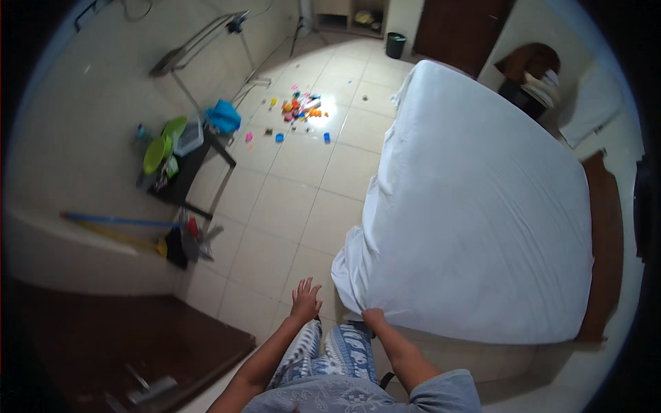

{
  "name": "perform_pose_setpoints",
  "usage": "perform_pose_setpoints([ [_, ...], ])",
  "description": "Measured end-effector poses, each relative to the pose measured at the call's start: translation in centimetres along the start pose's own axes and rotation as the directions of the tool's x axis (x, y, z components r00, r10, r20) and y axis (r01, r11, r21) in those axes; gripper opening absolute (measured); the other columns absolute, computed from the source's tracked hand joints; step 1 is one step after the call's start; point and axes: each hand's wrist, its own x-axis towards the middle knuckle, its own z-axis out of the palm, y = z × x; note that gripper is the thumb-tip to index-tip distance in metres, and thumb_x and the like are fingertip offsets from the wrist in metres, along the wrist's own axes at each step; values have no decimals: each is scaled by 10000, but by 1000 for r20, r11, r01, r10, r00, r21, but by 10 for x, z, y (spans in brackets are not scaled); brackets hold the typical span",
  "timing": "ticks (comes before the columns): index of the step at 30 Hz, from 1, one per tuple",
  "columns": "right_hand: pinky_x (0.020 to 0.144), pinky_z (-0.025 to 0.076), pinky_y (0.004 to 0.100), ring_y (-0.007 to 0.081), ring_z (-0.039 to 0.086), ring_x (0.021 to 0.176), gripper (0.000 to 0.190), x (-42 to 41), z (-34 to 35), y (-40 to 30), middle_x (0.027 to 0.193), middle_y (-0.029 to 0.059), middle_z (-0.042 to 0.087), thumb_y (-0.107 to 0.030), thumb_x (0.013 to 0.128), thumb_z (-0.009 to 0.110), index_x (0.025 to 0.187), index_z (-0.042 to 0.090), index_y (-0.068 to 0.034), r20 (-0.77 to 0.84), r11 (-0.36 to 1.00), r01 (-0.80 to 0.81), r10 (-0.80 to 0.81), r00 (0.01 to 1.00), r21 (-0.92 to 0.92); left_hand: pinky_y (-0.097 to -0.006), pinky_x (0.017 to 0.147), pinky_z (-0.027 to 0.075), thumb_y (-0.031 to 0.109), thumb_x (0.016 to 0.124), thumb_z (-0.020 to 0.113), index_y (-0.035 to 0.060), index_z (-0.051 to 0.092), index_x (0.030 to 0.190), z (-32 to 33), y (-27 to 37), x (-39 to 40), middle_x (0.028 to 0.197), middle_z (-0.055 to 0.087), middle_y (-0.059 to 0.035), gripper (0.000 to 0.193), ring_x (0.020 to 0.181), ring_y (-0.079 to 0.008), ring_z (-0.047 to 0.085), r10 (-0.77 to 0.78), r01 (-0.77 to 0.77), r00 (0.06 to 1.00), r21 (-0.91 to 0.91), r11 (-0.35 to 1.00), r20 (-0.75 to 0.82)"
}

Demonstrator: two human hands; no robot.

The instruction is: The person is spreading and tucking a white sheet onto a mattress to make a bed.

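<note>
A white bed sheet [465, 206] covers the bed to my right, smooth on top with a few faint creases. At the bed's near left corner, my right hand [374, 317] grips the edge of this sheet. Loose folds of it bunch and hang beside that corner. My left hand [307, 302] is held over the tiled floor, left of the bunched folds and apart from them. Its fingers are spread and it holds nothing. Whatever lies under the sheet at the corner is hidden.
Scattered toys [302, 108] lie on the floor tiles [289, 201] ahead. Along the left wall stand a black table [188, 173] with green bowls, and a broom [175, 248]. A brown door [129, 340] is at lower left; a black bin [395, 45] stands at the far end.
</note>
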Motion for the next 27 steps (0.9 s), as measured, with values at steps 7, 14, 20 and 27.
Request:
perform_pose_setpoints([
  [7, 763, 426, 396, 283, 515, 958, 430, 12, -66, -28, 1048, 130, 516, -245, 756, 558, 1132, 391, -121, -64, 727, -251, 375, 925, 639, -630, 898, 178, 300, 725, 593, 67, 296, 1244, -48, -11, 60, 1364, 149, -115, 642, 1265, -344, 56, 100, -98, 995, 98, 990, -16],
  [14, 861, 369, 407, 330, 393, 1063, 493, 36, -112, -25, 1179, 151, 363, -211, 717, 588, 1145, 369, -101, -550, 658, -103, 696, 462, 746, -649, 898, 121, 449, 705, 587, 53, 233, 1283, -75, 32, 137, 1386, 68, -144, 784, 1267, -372, -15, 333, -333, 943, 13, 943, 5],
  [20, 830, 398, 441, 394, 405, 1024, 540, 89, -160, 32, 1245, 186, 281, -236, 719, 599, 1167, 328, -106, -407, 443, -274, 896, 179, 854, -656, 894, 105, 467, 684, 601, 70, 196, 1301, -102, 40, 232, 1391, 45, -141, 838, 1268, -372, -28, 423, -424, 906, 59, 904, 26],
  [27, 913, 306, 422, 364, 293, 1148, 584, 185, -275, 94, 1241, 223, 263, -214, 709, 609, 1185, 305, -62, -505, 512, -96, 859, 90, 854, -649, 894, 131, 526, 670, 589, 58, 193, 1300, -168, 51, 367, 1384, 52, -163, 879, 1264, -383, -8, 388, -394, 918, 75, 916, 87],
])
